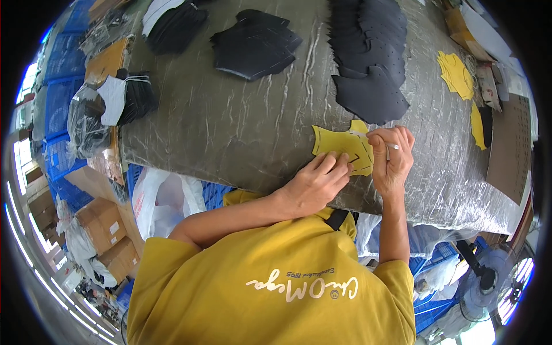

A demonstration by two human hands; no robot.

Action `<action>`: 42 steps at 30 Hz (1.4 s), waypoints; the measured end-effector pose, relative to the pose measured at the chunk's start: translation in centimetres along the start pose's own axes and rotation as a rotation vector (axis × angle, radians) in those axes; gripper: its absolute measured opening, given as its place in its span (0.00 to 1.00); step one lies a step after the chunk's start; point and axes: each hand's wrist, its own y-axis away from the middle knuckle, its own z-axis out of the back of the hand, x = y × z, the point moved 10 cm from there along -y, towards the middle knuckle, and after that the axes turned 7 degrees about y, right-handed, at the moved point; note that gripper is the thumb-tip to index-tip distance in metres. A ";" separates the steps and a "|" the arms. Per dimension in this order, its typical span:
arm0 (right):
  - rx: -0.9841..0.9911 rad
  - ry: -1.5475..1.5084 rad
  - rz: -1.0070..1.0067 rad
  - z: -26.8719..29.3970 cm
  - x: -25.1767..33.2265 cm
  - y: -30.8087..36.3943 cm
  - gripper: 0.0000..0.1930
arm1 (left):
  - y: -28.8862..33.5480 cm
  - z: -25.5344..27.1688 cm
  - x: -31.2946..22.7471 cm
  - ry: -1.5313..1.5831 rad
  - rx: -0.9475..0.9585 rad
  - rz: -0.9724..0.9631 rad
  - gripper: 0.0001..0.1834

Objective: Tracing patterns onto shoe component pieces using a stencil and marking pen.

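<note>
A yellow pattern template (338, 141) with short dark slots along its edges lies flat near the table's front edge. My left hand (322, 181) presses its bent fingertips on the lower part of it, holding it down. At the template's right edge, my right hand (393, 158) is closed round a thin white pen (393, 146). The pen's tip is hidden by the fingers. Whether anything lies under the template cannot be seen. Just beyond it, a long overlapping row of black cut pieces (371, 95) runs away from me.
More black pieces lie in a pile (256, 46) at the far middle and in tied bundles (138, 95) at the left. Other yellow templates (457, 75) and a cardboard sheet (509, 149) are at the right. A fan (487, 282) stands at the lower right, beside blue crates.
</note>
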 end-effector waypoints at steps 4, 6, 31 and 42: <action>-0.035 0.031 -0.088 1.2 -1.2 1.3 0.02 | 0.0 -0.2 0.1 -0.003 0.029 0.019 0.23; -0.032 0.041 -0.103 1.2 -1.4 1.5 0.02 | -0.2 0.0 0.0 0.008 0.031 0.011 0.23; -0.001 0.075 -0.005 1.3 -1.3 1.2 0.06 | -0.6 -0.1 0.0 0.029 0.074 0.028 0.24; -0.030 0.166 -0.102 4.0 -1.4 5.5 0.07 | -0.5 -0.5 0.1 0.024 0.102 0.039 0.27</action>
